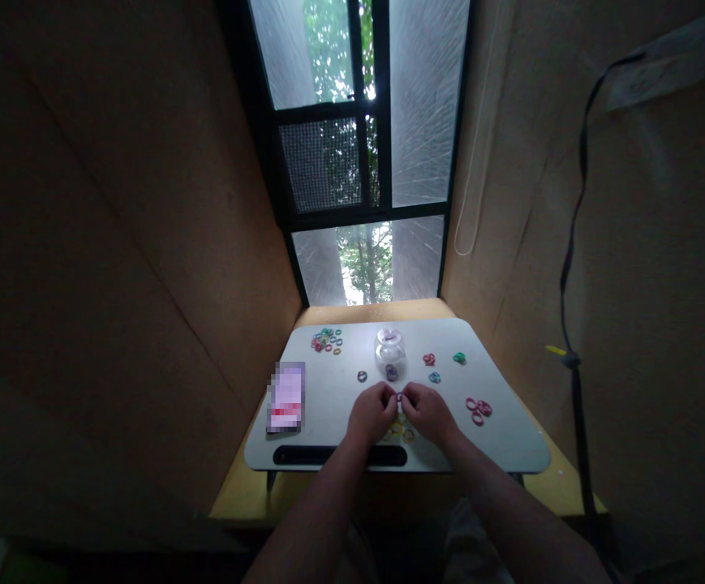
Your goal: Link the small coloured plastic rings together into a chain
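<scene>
At the middle of the small white table, my left hand (375, 412) and my right hand (426, 410) meet fingertip to fingertip. Both pinch one small dark purple hair tie (399, 397) between them. Yellow hair ties (408, 435) lie just below, partly hidden by my hands. Beyond my fingers is a small group of purple hair ties (392, 372), with a dark one (363, 376) to its left. A clear round jar (389, 349) stands behind them. Red (428, 359), blue (435, 377), green (459, 357) and dark pink hair ties (478, 410) sit in separate groups at the right.
A mixed pile of coloured hair ties (326, 340) occupies the far left of the white folding table (333, 405). A phone (287, 397) with a blurred screen lies at the left. A dark slot (340, 456) runs along the front edge. A cable (577, 405) hangs at the right.
</scene>
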`<state>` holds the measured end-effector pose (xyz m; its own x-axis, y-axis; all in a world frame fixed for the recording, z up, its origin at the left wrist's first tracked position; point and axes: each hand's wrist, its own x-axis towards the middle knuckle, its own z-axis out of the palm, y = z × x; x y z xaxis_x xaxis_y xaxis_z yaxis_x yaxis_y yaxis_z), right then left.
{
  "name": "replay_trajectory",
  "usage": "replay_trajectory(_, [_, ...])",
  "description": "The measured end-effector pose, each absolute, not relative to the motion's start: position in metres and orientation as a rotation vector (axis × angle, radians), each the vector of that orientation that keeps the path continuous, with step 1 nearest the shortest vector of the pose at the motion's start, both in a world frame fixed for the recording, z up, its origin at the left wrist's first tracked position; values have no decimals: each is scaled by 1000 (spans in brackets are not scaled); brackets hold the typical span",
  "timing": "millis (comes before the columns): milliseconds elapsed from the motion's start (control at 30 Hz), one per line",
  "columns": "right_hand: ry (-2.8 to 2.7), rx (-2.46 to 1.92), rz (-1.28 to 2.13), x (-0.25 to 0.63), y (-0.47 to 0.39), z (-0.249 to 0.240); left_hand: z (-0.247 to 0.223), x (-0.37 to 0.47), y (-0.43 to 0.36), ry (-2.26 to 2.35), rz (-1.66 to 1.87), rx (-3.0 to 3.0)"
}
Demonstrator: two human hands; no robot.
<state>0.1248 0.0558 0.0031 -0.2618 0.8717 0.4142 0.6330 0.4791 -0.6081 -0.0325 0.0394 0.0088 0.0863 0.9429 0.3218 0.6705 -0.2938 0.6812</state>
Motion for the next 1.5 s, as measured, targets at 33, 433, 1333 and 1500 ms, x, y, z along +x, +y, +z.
replay_trajectory(33, [-1997, -1242, 416, 125, 56, 3, 9, -32, 39, 1593, 1045, 2015])
replay_trajectory(433, [-1994, -1223, 437, 125, 54, 4, 9, -31, 38, 1587, 1044, 2006])
replay_trajectory(1333, [-1979, -1208, 478, 126, 56, 5, 10, -31, 40, 1586, 1017, 2015])
replay_trajectory(1500, [-1979, -1216, 493, 127, 56, 6, 10, -31, 41, 1605, 994, 1997])
